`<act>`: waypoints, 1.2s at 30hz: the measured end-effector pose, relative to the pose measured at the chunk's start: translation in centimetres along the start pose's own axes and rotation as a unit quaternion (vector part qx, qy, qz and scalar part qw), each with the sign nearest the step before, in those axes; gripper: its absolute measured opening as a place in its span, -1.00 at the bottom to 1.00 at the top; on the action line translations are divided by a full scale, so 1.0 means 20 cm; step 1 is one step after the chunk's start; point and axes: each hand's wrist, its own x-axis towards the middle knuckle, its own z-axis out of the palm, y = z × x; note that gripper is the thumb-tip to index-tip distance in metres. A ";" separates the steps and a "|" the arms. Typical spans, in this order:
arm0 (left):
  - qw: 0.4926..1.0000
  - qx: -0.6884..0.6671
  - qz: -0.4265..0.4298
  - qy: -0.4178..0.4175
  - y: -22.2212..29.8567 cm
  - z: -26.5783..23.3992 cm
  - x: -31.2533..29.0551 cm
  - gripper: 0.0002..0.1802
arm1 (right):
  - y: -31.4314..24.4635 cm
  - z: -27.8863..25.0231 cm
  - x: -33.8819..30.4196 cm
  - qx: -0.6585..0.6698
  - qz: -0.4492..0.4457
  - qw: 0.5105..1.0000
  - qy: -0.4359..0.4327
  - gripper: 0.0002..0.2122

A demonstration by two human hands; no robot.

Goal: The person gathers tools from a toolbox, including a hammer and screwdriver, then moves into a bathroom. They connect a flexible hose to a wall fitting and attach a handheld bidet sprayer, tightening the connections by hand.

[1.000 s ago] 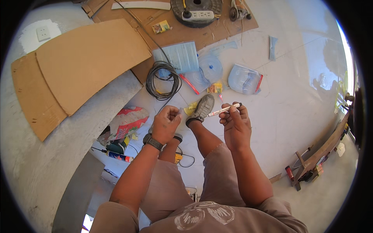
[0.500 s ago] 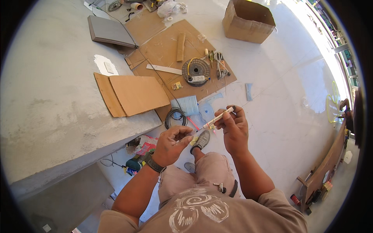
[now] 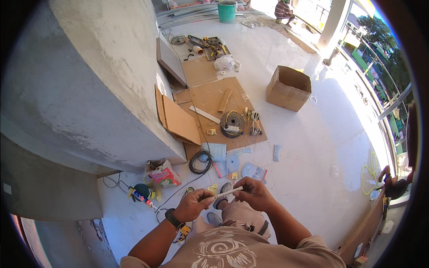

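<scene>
A slim white marker pen [image 3: 229, 192] lies nearly level between my two hands, in front of my waist. My left hand [image 3: 193, 206], with a dark watch on its wrist, pinches the pen's left end. At the other end, my right hand [image 3: 256, 194] has its thumb and fingers closed on the pen. My fingers cover both tips, so whether a cap is on cannot be seen. Below the hands show my shoes [image 3: 214, 218] and the floor.
Cardboard sheets [image 3: 210, 100] hold a cable reel [image 3: 232, 121] with a socket strip. Beyond stand a cardboard box [image 3: 290, 91], a tool case [image 3: 216, 47] and a green bucket [image 3: 227, 12]. Left are a concrete wall [image 3: 111, 89], black cable coil [image 3: 200, 162] and bag [image 3: 164, 173]. Another person [image 3: 283, 10] sits far off.
My view has tilted up, showing more of the far floor. My hands sit lower in the picture; the pen has gone from slanted to nearly level, and my left hand now pinches its end.
</scene>
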 end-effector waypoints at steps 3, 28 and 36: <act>0.992 -0.111 -0.050 0.027 -0.13 0.12 -0.44 -0.73 | -0.03 0.13 -0.25 -0.230 -0.064 0.961 -0.138 -0.80; 0.988 0.025 0.034 0.149 -0.06 1.78 -0.83 -0.75 | 0.23 -0.56 -1.35 -0.144 0.098 0.925 -0.337 -0.64; 0.995 -0.059 -0.013 0.075 -0.11 1.85 -0.38 -0.75 | 0.26 -0.85 -1.45 -0.262 -0.117 0.948 -0.140 -0.73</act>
